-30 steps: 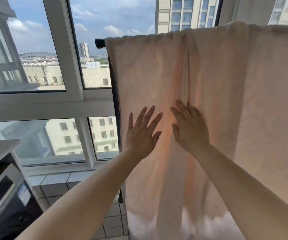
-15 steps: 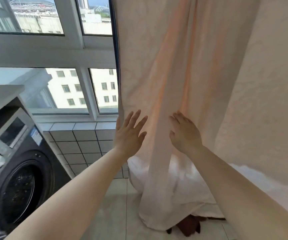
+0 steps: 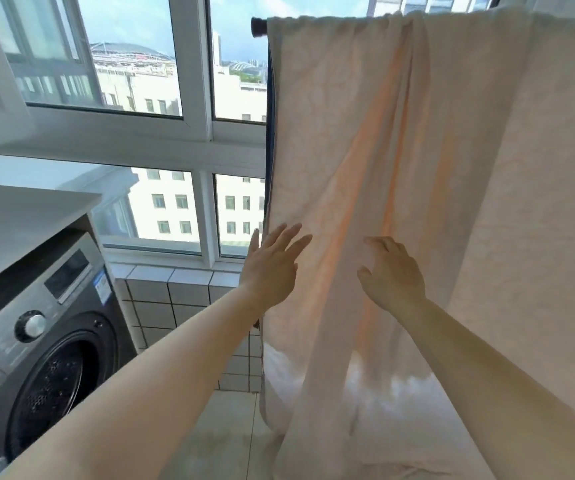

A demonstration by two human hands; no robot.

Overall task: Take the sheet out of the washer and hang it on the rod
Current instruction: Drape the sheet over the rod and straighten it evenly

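Sheet (image 3: 400, 133) draped over rod (image 3: 259, 26), hanging from 12 o'clock down to the floor at 5 o'clock; left hand (image 3: 272, 268) fingers spread flat at the sheet's left edge; right hand (image 3: 391, 271) fingers lightly bent against a central fold, pinching nothing; washer (image 3: 40, 341) at 8 o'clock, door shut.

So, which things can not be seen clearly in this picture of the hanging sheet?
- Rod, head view: only its dark left end shows; the sheet covers the rest.
- Sheet: its right part is cut off by the picture's edge.
- Left hand and right hand: palms face away, so contact with the sheet is unclear.
- Washer: drum inside is too dark; the left edge cuts it.
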